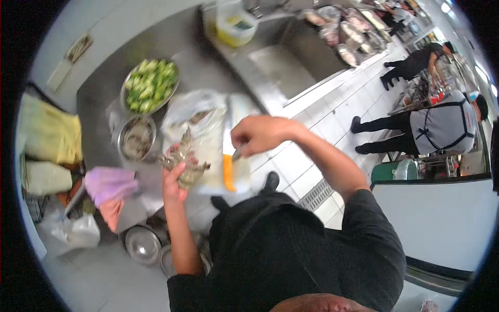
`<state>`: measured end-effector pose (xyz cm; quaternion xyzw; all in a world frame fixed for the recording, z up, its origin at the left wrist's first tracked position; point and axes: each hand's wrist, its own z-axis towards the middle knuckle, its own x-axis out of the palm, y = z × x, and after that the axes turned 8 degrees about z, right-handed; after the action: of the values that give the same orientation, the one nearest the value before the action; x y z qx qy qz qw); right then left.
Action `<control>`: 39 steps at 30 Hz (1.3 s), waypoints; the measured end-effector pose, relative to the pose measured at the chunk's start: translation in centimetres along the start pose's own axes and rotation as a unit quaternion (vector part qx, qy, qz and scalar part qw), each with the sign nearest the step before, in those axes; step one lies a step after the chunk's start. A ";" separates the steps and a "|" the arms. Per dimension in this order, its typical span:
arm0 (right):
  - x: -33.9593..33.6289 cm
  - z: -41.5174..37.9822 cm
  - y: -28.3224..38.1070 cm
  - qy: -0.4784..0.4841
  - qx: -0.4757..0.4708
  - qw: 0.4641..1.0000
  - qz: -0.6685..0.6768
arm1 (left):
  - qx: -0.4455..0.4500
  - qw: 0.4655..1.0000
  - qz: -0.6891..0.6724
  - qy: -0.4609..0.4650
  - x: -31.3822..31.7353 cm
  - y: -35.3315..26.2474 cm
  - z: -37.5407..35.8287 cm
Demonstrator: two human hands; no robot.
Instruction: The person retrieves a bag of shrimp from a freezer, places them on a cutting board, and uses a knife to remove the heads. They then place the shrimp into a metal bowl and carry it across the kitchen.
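Several greyish shrimp [188, 174] are gripped in my left hand [174, 179], above the left part of a white cutting board [208, 179]. My right hand [255, 136] is closed over the board's right side, with a small dark grey object [237, 153] at its fingertips, too blurred to name. Between the hands a knife with an orange handle [227, 169] lies on the board. Beyond my left hand an open plastic bag [195, 112] holds something greyish. To its left stands a metal bowl [137, 138] with shrimp-like pieces in cloudy liquid.
A bowl of cut green vegetables [150, 86] stands at the back left. A sink [291, 60] lies beyond the board, with a yellow-filled container [235, 26] beside it and packed fish [356, 34] at its far side. Cloths [109, 184] hang at left. Two people stand at right.
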<state>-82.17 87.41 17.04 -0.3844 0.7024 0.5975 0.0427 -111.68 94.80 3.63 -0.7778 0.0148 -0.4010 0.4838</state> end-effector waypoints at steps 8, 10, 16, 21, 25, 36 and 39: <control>-8.3 -10.5 -7.4 0.092 0.028 0.987 0.132 | -0.061 0.980 -0.063 0.181 20.1 12.3 8.2; -10.2 -13.5 -10.3 0.073 0.052 0.982 0.168 | -0.101 0.974 -0.057 0.197 24.0 14.7 9.6; -16.2 -21.5 -15.8 -0.028 0.151 0.979 0.137 | -0.124 0.957 -0.031 0.259 34.8 20.5 15.9; -22.0 -25.7 -19.2 -0.121 0.152 0.979 0.068 | -0.179 0.958 -0.051 0.216 39.6 24.0 21.4; -27.6 -26.9 -22.9 -0.140 0.137 0.979 0.057 | -0.188 0.960 -0.058 0.200 43.2 25.4 26.7; -47.4 -37.0 -33.4 -0.346 0.098 0.931 -0.063 | -0.161 0.954 -0.041 0.250 57.2 27.6 43.2; -51.3 -42.6 -34.9 -0.397 0.137 0.905 -0.068 | -0.176 0.947 -0.043 0.264 61.6 28.6 45.8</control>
<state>-8.57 75.74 27.58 -0.1523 0.6743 0.5947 0.4105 -30.24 88.25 9.71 -0.7166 0.1790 -0.6038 0.2999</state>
